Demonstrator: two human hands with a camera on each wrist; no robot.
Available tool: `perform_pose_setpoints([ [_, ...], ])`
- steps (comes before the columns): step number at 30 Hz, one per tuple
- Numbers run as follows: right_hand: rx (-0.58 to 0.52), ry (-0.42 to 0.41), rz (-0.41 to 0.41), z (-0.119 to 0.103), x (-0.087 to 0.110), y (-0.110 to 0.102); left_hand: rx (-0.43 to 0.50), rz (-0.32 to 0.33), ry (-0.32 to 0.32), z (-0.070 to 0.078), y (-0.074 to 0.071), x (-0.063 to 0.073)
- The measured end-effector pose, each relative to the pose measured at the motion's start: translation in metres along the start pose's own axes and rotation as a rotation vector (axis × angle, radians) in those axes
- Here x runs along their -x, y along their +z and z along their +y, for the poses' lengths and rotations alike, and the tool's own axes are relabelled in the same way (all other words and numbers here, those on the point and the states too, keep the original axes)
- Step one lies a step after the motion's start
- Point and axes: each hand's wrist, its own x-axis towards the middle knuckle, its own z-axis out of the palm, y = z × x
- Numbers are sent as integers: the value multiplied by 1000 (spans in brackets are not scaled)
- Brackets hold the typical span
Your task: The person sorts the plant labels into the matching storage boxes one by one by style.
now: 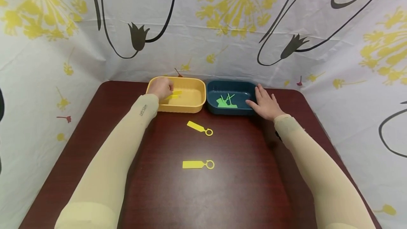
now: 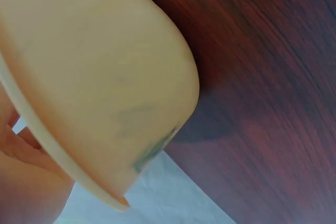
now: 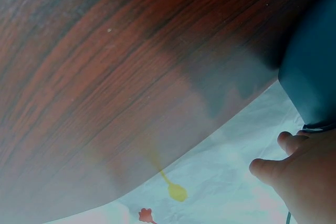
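At the far left of the table, my left hand (image 1: 161, 87) reaches over the rim of a yellow plastic bin (image 1: 194, 108), its fingers bent down inside. Yellow tags (image 1: 176, 94) lie in the bin right by those fingertips; I cannot tell whether the fingers pinch one. In the left wrist view, the bin's outer wall (image 2: 115, 77) hides most of the hand. My right hand (image 1: 266, 105) rests with spread, straight fingers at the right rim of a dark blue bin (image 1: 230, 111). Green tags (image 1: 226, 102) lie inside that bin.
Two yellow tags with ring ends lie on the dark red wooden table (image 1: 222, 200): an angled tag (image 1: 195, 126) nearer the bins and a level tag (image 1: 193, 164) closer to me. A patterned white cloth (image 1: 190, 45) hangs behind the bins and at both sides.
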Motion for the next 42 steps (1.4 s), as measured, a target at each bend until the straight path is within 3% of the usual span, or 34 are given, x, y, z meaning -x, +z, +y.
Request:
perform_pose_setpoints([
  [8,6,-3,8,-1,-2,0,10,-78,6,-10,7,-4],
  [14,2,2,6,-2,-2,-1,59,-86,-29,-10,9,-2],
  [20,0,7,0,-3,0,1,75,-71,-76,-11,14,1],
  [32,9,7,2,-2,1,0,52,-24,-62,-15,17,-2],
  [42,4,5,-5,-2,1,-1,64,6,-66,-14,10,0],
])
